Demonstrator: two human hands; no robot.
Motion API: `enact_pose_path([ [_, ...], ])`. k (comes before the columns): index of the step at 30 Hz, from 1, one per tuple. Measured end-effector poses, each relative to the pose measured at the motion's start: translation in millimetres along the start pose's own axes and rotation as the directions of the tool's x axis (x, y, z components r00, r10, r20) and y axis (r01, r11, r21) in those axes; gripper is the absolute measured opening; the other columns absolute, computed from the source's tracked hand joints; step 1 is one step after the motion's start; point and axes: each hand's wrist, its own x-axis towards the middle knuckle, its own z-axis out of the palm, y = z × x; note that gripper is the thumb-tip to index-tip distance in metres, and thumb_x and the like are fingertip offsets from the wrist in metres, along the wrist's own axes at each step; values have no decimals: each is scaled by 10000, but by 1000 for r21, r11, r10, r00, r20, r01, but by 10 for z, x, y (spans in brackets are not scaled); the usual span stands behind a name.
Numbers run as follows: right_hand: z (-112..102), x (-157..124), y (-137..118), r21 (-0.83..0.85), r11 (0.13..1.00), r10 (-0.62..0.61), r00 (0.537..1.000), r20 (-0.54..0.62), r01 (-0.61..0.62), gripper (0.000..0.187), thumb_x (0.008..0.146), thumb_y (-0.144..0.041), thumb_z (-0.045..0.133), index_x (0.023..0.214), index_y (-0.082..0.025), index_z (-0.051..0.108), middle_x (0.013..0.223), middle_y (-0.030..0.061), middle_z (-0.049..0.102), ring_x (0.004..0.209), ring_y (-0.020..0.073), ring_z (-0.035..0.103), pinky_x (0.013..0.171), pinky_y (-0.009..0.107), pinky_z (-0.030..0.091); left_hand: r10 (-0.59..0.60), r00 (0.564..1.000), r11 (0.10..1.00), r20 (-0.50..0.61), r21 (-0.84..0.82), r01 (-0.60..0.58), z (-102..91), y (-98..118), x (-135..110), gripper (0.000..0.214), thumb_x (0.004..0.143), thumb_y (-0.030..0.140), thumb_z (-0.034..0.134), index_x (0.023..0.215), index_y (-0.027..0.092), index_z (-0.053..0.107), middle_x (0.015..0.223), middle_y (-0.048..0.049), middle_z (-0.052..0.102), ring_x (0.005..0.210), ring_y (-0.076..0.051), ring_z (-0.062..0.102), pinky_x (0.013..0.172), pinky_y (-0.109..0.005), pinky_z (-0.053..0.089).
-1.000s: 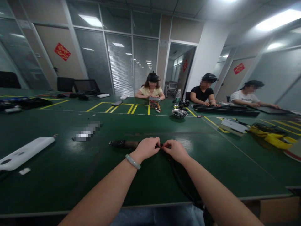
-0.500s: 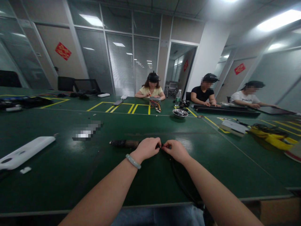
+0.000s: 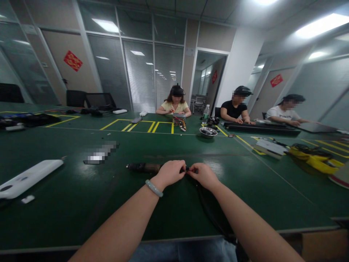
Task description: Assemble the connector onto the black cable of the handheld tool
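A dark cylindrical tool with a worn brown body and a silver tip, which looks like an electric screwdriver (image 3: 144, 167), lies on the green table with its tip to the left. My left hand (image 3: 172, 173), a pale bangle at its wrist, is closed over the tool's right end. Opposite it, my right hand (image 3: 203, 174) pinches the black cord (image 3: 203, 198) close to where it meets the tool. The fingertips of both hands nearly touch and hide that joint. From there the cord bends down toward the table's front edge.
Left lies a long white casing (image 3: 32, 177) beside a small white piece (image 3: 28, 199). A blurred-out flat item (image 3: 99, 154) rests nearer the middle. Beyond are a metal bowl (image 3: 208, 132), a water bottle (image 3: 206, 114), a white box (image 3: 271, 147) and a yellow bundle (image 3: 313, 158). Several people sit across the table.
My hands and the tool stay almost in place, with only slight finger movement. At far right, the flat panel before a co-worker now looks lighter. The view shifts slightly.
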Motion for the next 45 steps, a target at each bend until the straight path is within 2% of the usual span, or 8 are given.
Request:
enact_pose_path([
  [15,15,11,5,-44,999,4,1000,-18,-4,150,830,-346,628,827,-238,733,819,7,708,741,162,610,639,256,380,13,1000,1000,22,27,-14,-30,19,12,95,829,261,598,922,242,593,937,-2,664,890,-186,616,750,-282,443],
  [22,11,12,9,-14,1000,12,1000,-8,-12,139,819,-333,637,822,-229,729,813,11,707,729,160,612,643,255,398,-2,999,998,38,62,-1,-47,53,0,153,855,351,593,955,235,583,944,-16,656,889,-192,622,737,-293,451],
  [34,55,30,73,-31,999,-11,1000,-22,11,106,787,-351,690,805,-250,712,789,-10,683,714,152,590,631,255,386,1,1000,996,20,90,-3,-14,31,1,123,843,302,590,952,250,570,921,-4,650,873,-187,615,738,-292,446],
  [40,59,21,74,-73,993,-98,993,-73,92,73,798,-317,695,807,-245,705,799,-9,640,743,150,579,660,262,397,4,1000,994,6,108,-4,6,26,2,155,827,306,606,964,248,564,909,-18,647,865,-205,615,743,-310,443],
  [42,63,13,70,-83,990,-127,985,-116,118,64,790,-306,707,803,-243,712,849,3,615,777,152,578,700,269,412,10,1000,994,5,110,-11,1,30,0,165,825,306,610,971,251,559,913,-14,647,882,-207,616,752,-311,444],
  [45,73,8,62,-62,991,-126,976,-178,117,78,769,-318,731,795,-245,723,1038,27,572,826,150,576,743,281,432,18,1000,994,12,110,-19,-15,38,-4,161,829,308,610,969,250,556,916,-12,649,886,-204,620,750,-306,447],
])
